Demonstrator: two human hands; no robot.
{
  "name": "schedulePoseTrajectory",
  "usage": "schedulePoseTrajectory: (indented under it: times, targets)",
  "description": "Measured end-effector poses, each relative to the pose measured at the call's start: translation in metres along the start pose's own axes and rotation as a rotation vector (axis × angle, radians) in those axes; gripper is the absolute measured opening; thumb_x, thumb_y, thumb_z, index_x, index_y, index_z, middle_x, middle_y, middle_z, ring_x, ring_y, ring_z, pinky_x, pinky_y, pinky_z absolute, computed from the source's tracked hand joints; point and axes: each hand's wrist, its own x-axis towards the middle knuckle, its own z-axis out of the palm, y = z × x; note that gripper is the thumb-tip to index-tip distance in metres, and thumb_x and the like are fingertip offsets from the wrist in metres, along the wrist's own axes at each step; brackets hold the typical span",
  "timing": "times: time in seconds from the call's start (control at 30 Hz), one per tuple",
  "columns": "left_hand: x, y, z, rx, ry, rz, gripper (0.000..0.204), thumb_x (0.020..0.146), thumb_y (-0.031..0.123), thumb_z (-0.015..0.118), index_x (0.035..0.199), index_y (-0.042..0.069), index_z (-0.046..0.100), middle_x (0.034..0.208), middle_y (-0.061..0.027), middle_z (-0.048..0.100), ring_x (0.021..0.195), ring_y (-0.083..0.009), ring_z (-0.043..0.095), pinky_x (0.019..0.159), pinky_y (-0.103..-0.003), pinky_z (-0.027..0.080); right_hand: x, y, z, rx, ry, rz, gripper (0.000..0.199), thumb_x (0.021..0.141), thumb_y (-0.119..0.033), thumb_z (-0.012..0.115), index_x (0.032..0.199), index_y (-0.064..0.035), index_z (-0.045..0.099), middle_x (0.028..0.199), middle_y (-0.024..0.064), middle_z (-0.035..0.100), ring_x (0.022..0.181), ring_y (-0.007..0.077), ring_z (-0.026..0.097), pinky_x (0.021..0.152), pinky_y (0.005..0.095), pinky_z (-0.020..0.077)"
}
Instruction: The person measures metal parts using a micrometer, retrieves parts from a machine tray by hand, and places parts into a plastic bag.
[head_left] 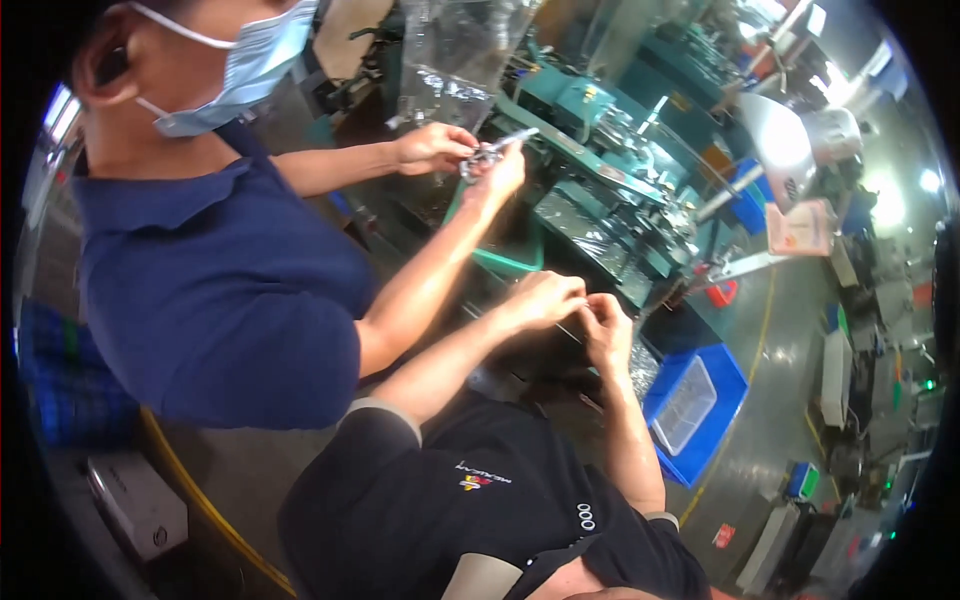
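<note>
Both my hands are up in front of me over the bench, right together. My left hand (545,298) has its fingers curled in and pinched narrow, and my right hand (607,328) is just beside it, also closed down tight. They meet on a thin little piece (572,327) that runs between the two sets of fingertips. It looks like a slim dark sliver, but honestly it's too small to say what exactly it is.

Going by that, I'd say I'm mid-fiddle: fitting or working something tiny by fingertip, not picking up and not setting down. Whatever comes after this needs a steady pinch from both sides and small finger moves only, since a part that small would be easy to drop into the clutter below.

Below my right hand is a heap of small shiny metal bits (641,366). Next to that is a blue bin (725,385) with a clear plastic tray (685,405) sitting in it. The green machine (600,205) stands just past my hands.

A co-worker in a blue shirt (220,290) stands at my left. Their hands (435,147) are up holding a metal part (490,152) by a clear plastic bag (450,60), well apart from my own hands.
</note>
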Motion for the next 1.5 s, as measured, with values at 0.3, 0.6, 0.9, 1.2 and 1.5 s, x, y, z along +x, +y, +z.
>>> schedulePoseTrajectory:
  times: [0.3,0.6,0.9,1.2,1.5]
  targets:
    - [-0.006,0.006,-0.011,-0.005,0.014,-0.062,0.027,0.098,0.035,0.066,0.103,0.009,0.073,0.094,-0.0153,0.075,0.090,-0.0378,0.072,0.078,-0.048,0.056,0.002,-0.002,0.004,-0.072,0.001,-0.071,0.024,0.092,-0.019,0.075,0.110,-0.0033,0.071,0.090,0.0142,0.076,0.082,0.0232,0.074,0.077,0.0360,0.0565]
    - [-0.006,0.004,-0.008,-0.020,0.019,-0.072,0.029,0.099,0.035,0.064,0.103,0.008,0.073,0.093,-0.0159,0.075,0.089,-0.0380,0.072,0.078,-0.049,0.056,0.000,0.002,0.005,-0.018,-0.005,-0.094,0.021,0.096,-0.017,0.075,0.109,-0.0017,0.072,0.088,0.0078,0.075,0.079,0.0133,0.068,0.075,0.0307,0.0543]
    - [-0.004,-0.003,-0.004,0.020,0.047,-0.061,0.028,0.100,0.034,0.062,0.103,0.008,0.072,0.091,-0.0153,0.074,0.088,-0.0386,0.071,0.076,-0.050,0.055,-0.001,-0.011,0.003,-0.027,-0.007,-0.127,0.022,0.098,-0.018,0.072,0.112,-0.0010,0.072,0.092,0.0128,0.077,0.082,0.0163,0.071,0.077,0.0325,0.0550]
    - [-0.005,-0.001,-0.003,0.017,0.064,-0.041,0.028,0.100,0.033,0.061,0.102,0.007,0.071,0.092,-0.0164,0.074,0.089,-0.0392,0.071,0.077,-0.051,0.055,0.001,-0.003,0.004,-0.049,0.003,-0.171,0.022,0.099,-0.019,0.071,0.112,-0.0007,0.072,0.093,0.0142,0.077,0.082,0.0188,0.071,0.077,0.0340,0.0549]
    - [-0.005,-0.002,-0.002,0.000,0.093,-0.027,0.024,0.098,0.032,0.065,0.098,0.009,0.073,0.086,-0.0177,0.072,0.084,-0.0401,0.071,0.070,-0.050,0.055,0.000,-0.001,0.004,-0.055,0.007,-0.178,0.021,0.099,-0.019,0.071,0.111,-0.0009,0.072,0.092,0.0142,0.076,0.082,0.0186,0.071,0.076,0.0340,0.0551]
